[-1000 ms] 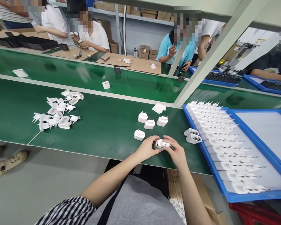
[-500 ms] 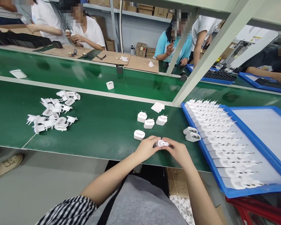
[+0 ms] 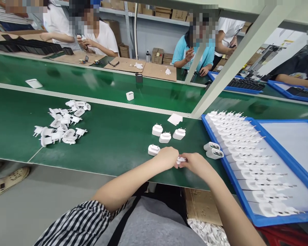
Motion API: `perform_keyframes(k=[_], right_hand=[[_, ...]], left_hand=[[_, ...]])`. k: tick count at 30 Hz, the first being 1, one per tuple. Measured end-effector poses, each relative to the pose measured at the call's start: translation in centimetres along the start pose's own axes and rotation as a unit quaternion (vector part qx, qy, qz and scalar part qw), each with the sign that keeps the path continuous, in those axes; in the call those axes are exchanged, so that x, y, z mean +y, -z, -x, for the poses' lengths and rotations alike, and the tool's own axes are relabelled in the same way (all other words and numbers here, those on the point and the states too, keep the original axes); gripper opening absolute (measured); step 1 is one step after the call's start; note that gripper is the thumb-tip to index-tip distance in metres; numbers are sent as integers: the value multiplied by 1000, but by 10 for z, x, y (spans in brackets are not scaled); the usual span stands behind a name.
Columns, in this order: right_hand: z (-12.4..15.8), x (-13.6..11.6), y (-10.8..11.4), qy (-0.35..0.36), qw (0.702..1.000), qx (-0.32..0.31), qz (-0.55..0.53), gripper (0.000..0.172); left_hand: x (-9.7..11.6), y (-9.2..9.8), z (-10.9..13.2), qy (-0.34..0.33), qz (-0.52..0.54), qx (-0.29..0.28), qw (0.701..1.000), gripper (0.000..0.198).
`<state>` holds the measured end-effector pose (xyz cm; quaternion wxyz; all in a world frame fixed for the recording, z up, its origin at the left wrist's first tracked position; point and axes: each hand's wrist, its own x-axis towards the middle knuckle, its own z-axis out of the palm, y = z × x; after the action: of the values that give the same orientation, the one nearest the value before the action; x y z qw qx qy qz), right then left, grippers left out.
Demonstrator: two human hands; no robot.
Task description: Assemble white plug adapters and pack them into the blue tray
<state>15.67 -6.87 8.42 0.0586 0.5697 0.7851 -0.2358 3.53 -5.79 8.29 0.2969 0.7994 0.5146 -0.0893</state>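
Between my two hands is a small white plastic piece [image 3: 180, 160], mostly covered by the fingers. My left hand [image 3: 168, 158] closes on it from the left, its back turned up. From the right, my right hand [image 3: 193, 162] pinches the same piece. Several white plug housings [image 3: 165, 137] stand just beyond my left hand, one of them [image 3: 153, 150] beside its knuckles. To the right of my right hand lie two white housings [image 3: 214, 153] with open ends showing dark insides. A loose pile of white plug parts [image 3: 64, 119] is at the left.
A blue tray [image 3: 229, 171] with rows of white plugs stands at the right, beside another blue-rimmed tray [image 3: 287, 136]. A slanted metal post [image 3: 228, 65] rises behind the table. White housings [image 3: 129, 96] sit on the green belt [image 3: 92, 83]. Co-workers sit across it.
My left hand has rolled over the white piece and hides more of it. The items on the belt have shifted right. The whole view has moved slightly.
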Motion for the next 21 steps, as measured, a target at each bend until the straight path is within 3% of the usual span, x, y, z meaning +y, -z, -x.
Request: perform_keyframes(k=[3,5,8,11,14,17,19,21], right_hand=[[-2,2,-3,16,1000,-8,-8,18],[-2,7,-6,37,999,2,-36,16],[-2,17,-11,60,991,41,-113,19],[-9,28,-13,44,979,110,-167,23],[-26,35,-14,32,966,180,-181,23],[-42,38,-18,16,953,232,-197,26],[-50,41,-22,-9,937,274,-219,38],[-57,45,-25,-15,920,305,-244,62]], left_hand=[[4,6,-10,18,0,-33,999,19],[7,1,-6,29,-2,-14,999,17],[5,-12,20,39,-7,41,998,22],[-14,-22,52,92,9,104,990,26],[-47,-25,64,170,70,186,965,40],[-74,-26,52,129,164,247,946,58],[-83,-28,38,71,201,255,943,48],[-86,-31,26,23,211,253,944,35]])
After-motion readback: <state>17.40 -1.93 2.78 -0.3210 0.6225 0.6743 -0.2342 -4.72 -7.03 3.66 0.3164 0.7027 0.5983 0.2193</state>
